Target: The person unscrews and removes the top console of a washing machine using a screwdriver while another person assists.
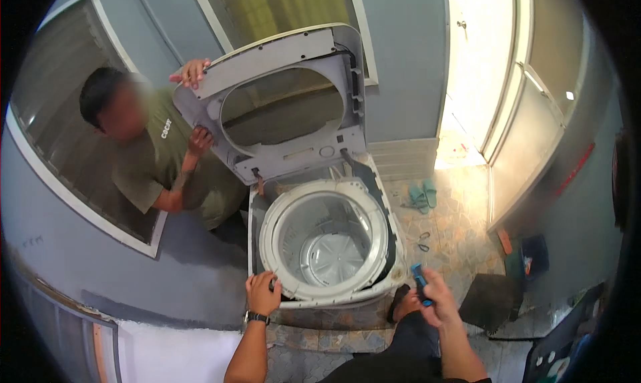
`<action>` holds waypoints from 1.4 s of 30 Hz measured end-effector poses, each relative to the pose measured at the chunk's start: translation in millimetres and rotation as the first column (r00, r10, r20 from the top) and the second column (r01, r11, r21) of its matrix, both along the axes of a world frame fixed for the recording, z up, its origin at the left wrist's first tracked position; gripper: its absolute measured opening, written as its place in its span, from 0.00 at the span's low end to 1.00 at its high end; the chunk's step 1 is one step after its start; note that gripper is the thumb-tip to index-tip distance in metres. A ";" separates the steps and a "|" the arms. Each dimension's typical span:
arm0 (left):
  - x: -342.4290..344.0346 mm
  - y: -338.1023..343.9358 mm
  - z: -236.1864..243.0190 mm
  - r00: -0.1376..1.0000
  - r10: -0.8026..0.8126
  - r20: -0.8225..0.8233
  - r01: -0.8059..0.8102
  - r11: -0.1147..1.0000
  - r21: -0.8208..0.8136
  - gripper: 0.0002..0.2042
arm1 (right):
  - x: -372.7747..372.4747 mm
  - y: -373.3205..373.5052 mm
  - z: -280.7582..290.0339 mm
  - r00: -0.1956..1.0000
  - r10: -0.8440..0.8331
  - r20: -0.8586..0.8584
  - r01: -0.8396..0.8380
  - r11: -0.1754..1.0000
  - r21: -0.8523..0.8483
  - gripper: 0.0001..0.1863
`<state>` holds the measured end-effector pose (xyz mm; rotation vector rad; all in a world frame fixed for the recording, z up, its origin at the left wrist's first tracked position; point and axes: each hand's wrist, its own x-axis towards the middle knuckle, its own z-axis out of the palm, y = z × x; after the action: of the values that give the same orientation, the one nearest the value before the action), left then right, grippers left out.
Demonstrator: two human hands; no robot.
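White framing is edging a dark window (pixel 57 96) at ten o'clock, the hours being counted from the tub (pixel 287 243) of a washing machine (pixel 350 299) that is standing on the tiled floor (pixel 454 239). In front of the window, a co-worker (pixel 153 166) in an olive shirt is leaning toward the machine. At eleven o'clock that person's upper hand (pixel 193 73) is gripping a corner of the raised top cover (pixel 267 64), while the lower hand (pixel 200 141) is touching its side edge, nearer ten.

Between seven and eight o'clock, the wearer's left hand (pixel 264 294), with a watch (pixel 256 317) on its wrist, is resting at the machine's front left corner; a small dark piece (pixel 272 285) is showing beside the fingers, and whether they are clamping it I cannot tell. The tub is facing upward, its ribbed bottom showing, and the cover is tilting back above it toward twelve.

At four o'clock, the right hand (pixel 437 301) is closing its fingers around a blue-and-black tool (pixel 418 279), near the machine's front right corner. Green slippers (pixel 418 196) are lying at two o'clock, a dark looped object (pixel 424 241) at three. Bright light is filling the doorway (pixel 477 69) between one and two; beside it a pale door (pixel 524 163) is standing open. Farther right, a blue container (pixel 535 256) is sitting at three.
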<state>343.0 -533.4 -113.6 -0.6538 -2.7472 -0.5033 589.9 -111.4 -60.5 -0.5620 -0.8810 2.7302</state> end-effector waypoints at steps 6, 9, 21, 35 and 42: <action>-6.8 10.5 14.2 0.986 0.100 0.136 -0.103 0.995 0.008 0.16 | -123.2 23.8 5.7 0.907 0.407 -0.110 -0.418 0.901 -0.117 0.35; -8.1 19.1 24.3 0.975 0.143 0.167 -0.131 0.988 -0.080 0.17 | -170.2 35.2 36.1 0.851 0.515 -0.101 -0.524 0.840 -0.137 0.31; -118.1 184.7 199.5 0.978 0.200 0.062 -0.203 0.831 0.517 0.11 | -229.6 100.9 167.5 0.871 0.483 0.086 -0.482 0.810 0.334 0.23; -286.2 128.7 341.7 0.986 0.097 0.134 -0.156 0.260 0.953 0.14 | -272.6 -44.7 239.4 0.886 0.462 0.031 -0.402 0.736 0.545 0.23; -325.9 85.5 372.5 0.953 0.282 -0.107 -0.026 0.430 0.902 0.15 | -295.2 -137.3 252.6 0.937 0.348 0.022 -0.286 0.733 0.617 0.22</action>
<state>17.2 -447.8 258.9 -0.1322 -1.8182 -1.5545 294.7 -248.8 192.0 -0.1467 -1.8805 2.4646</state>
